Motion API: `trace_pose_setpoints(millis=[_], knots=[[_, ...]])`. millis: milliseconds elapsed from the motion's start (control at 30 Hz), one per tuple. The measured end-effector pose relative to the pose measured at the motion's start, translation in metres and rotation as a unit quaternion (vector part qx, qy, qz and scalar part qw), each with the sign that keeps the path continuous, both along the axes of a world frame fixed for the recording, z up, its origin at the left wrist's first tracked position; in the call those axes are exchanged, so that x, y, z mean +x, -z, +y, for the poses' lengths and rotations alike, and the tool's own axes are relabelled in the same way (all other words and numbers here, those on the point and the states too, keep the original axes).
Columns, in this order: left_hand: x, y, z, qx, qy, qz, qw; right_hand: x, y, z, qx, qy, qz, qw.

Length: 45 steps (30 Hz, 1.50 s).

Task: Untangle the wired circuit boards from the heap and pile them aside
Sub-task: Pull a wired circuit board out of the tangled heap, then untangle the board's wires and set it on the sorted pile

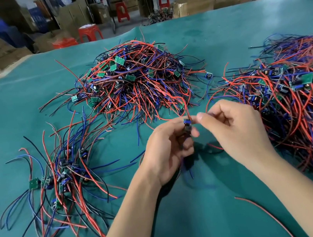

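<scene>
2 hands point(194, 133) pinch 1 wired board point(187, 125) over bare mat point(188, 225) between 3 heaps.

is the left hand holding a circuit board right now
Yes, the left hand grips a small wired circuit board above the green mat.

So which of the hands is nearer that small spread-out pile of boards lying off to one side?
Left. The left hand is just right of the small pile; the right hand is farther right, beside the big heap.
</scene>
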State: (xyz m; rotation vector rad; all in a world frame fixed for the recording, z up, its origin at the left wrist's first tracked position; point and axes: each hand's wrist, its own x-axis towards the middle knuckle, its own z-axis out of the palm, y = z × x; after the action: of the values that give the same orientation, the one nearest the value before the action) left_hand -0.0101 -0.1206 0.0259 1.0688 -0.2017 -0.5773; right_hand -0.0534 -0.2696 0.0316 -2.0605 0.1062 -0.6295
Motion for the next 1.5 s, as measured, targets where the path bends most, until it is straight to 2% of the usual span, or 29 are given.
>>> trace_pose_setpoints(millis=[100,200,333,733,833,967,1133,1233,1333,1433,1500], knots=[[0.001,-0.001,0.002,0.001,0.006,0.014,1.0,0.003,0.003,-0.005,0.141,-0.055,0.044,0.988],[0.0,-0.002,0.005,0.006,0.01,0.018,1.0,0.003,0.004,-0.004,0.13,-0.06,0.052,0.988],[0.0,-0.001,0.003,0.019,0.024,0.011,0.999,0.004,0.006,-0.004,0.214,-0.167,0.086,0.959],[-0.004,0.003,0.003,0.101,0.063,-0.113,0.986,0.007,0.012,-0.003,0.182,-0.114,0.015,0.977],[-0.003,0.003,0.002,0.111,0.066,-0.106,0.986,0.011,0.012,-0.005,0.135,-0.032,-0.022,0.99],[-0.004,0.003,0.002,0.122,0.081,-0.119,0.982,0.016,0.007,-0.024,0.149,0.068,-0.069,0.984],[-0.005,0.001,0.002,0.134,0.088,-0.129,0.979,0.019,0.007,-0.041,0.008,0.143,-0.096,0.985],[-0.005,0.001,0.002,0.137,0.091,-0.136,0.977,0.023,0.01,-0.061,0.061,0.201,-0.116,0.971],[-0.005,0.003,0.002,0.133,0.091,-0.14,0.977,0.024,0.012,-0.066,0.069,0.251,-0.124,0.958],[0.0,0.004,0.004,0.093,0.047,-0.108,0.989,0.02,0.005,-0.062,0.124,0.312,-0.155,0.929],[0.003,0.005,0.005,0.06,0.014,-0.088,0.994,0.014,0.002,-0.05,0.105,0.308,-0.15,0.933]])
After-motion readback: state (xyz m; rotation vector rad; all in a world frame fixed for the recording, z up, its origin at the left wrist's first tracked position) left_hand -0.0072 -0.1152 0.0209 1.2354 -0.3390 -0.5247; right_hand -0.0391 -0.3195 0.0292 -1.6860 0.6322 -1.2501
